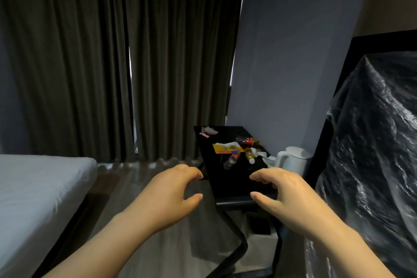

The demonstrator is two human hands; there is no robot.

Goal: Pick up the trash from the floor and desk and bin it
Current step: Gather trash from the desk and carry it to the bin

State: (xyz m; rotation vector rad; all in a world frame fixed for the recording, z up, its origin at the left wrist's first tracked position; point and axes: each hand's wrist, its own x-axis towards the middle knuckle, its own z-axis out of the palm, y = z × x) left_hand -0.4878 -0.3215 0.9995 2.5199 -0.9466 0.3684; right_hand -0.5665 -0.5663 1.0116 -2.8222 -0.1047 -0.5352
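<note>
Left hand (171, 194) and right hand (284, 192) reached forward, palms down, fingers curled loose, empty, trash (237, 151) lay on the black desk (228, 178) beyond the fingertips, bottle and wrapper print too blurred to read

Bin (261, 236) under desk (228, 178) half-hidden; bottle labels unreadable.

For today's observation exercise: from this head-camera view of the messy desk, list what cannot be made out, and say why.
- Bottle labels: too small and blurred to read.
- Yellow wrapper: print too small to read.
- Bin under the desk: mostly hidden by the desk top and right hand; contents unseen.
- Floor trash: none discernible; the floor is dim and partly covered by the left hand.
- Object under the plastic sheet: covered, and cut off by the right edge.
</note>
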